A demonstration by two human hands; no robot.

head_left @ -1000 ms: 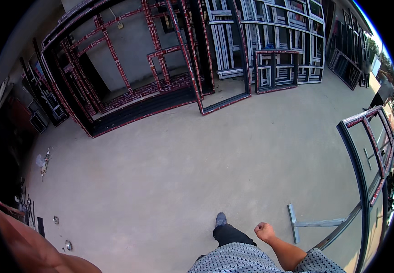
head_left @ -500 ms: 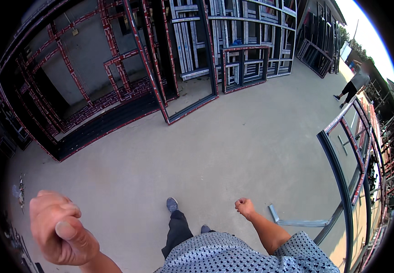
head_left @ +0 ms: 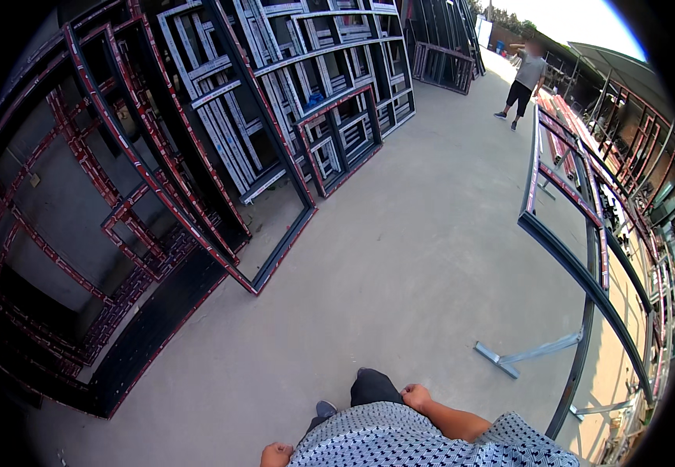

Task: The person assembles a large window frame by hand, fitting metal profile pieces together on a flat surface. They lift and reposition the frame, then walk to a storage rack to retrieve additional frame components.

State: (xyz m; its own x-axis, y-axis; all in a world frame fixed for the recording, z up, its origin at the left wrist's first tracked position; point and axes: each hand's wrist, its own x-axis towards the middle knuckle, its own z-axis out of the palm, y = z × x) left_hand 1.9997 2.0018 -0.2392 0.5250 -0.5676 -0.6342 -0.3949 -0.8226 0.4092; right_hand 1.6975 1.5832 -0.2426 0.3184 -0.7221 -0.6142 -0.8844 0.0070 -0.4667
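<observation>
My right hand [head_left: 415,395] hangs low in front of my body, beside my dark trouser leg, its fingers curled with nothing showing in them. Down at the lower edge is my left hand [head_left: 277,454], next to my patterned shirt; it looks loosely closed and no object shows in it. Neither hand touches any of the frames. Nearest on the right stands a large dark window frame [head_left: 567,245] with red-and-white taped edges, resting on a grey metal stand [head_left: 540,350].
Tall dark frames [head_left: 283,253] with red tape lean along the left. A stack of white-wrapped frames [head_left: 232,117] and a small divided frame [head_left: 341,140] stand behind them. More dark frames [head_left: 442,66] lean further back. A person [head_left: 526,78] in grey stands at the far right on the concrete floor [head_left: 384,272].
My view has turned to the right and the leaning frames have shifted left in it. My left hand has dropped from a raised fist to beside my body. The right stays low.
</observation>
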